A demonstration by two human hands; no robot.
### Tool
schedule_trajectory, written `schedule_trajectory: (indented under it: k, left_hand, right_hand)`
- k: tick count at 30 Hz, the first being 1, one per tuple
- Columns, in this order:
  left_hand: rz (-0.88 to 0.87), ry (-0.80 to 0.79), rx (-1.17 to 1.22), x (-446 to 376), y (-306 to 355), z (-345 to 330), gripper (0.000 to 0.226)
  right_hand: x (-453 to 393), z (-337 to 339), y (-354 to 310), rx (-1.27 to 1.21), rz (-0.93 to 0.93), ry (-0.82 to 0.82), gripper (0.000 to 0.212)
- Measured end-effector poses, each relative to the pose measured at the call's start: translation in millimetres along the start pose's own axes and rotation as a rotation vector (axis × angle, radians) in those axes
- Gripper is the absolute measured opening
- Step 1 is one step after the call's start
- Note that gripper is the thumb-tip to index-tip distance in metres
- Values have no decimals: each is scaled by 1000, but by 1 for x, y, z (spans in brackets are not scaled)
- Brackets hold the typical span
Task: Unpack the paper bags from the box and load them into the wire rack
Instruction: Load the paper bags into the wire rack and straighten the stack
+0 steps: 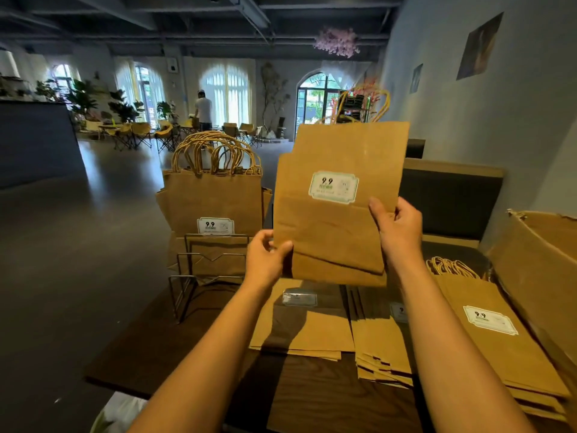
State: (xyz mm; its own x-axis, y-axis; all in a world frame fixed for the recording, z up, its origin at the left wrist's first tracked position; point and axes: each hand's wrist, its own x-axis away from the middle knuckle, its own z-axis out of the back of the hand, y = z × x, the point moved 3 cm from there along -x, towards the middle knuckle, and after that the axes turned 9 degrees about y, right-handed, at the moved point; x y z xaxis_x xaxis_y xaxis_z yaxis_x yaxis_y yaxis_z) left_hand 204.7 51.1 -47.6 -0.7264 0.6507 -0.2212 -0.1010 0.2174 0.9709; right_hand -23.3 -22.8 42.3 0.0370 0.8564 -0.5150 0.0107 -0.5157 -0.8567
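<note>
I hold a flat brown paper bag (340, 201) upright above the table, its white 9.9 label facing me and its twisted handles at the top. My left hand (268, 256) grips its lower left edge. My right hand (398, 228) grips its right edge. To the left stands the wire rack (206, 267), with several bags (212, 195) upright in its rear slots and its front slots bare. Flat bags lie in stacks (315, 323) under my arms and in another stack (499, 332) at the right. The cardboard box (540, 264) stands open at the far right.
The dark wooden table (327, 398) carries everything. A dark panel with a wooden frame (452, 201) rises behind the held bag. A person (203, 110) stands far off among chairs and plants. Open floor lies to the left.
</note>
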Motion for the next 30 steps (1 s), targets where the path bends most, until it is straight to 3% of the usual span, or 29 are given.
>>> schedule_trajectory:
  k: [4, 11, 16, 26, 30]
  left_hand:
    - [-166, 102, -38, -35, 42, 33, 7]
    - [-277, 182, -168, -92, 65, 102, 7]
    - [-261, 235, -237, -126, 48, 139, 16]
    - [-192, 244, -227, -144, 10, 159, 14]
    - [-182, 237, -322, -146, -4, 167, 8]
  right_hand:
    - [-5, -33, -13, 56, 38, -134, 56]
    - [-16, -118, -22, 63, 138, -100, 33]
    - [-20, -176, -15, -8, 71, -185, 44]
    - [-22, -214, 3, 128, 113, -244, 45]
    - [-24, -223, 17, 207, 116, -276, 33]
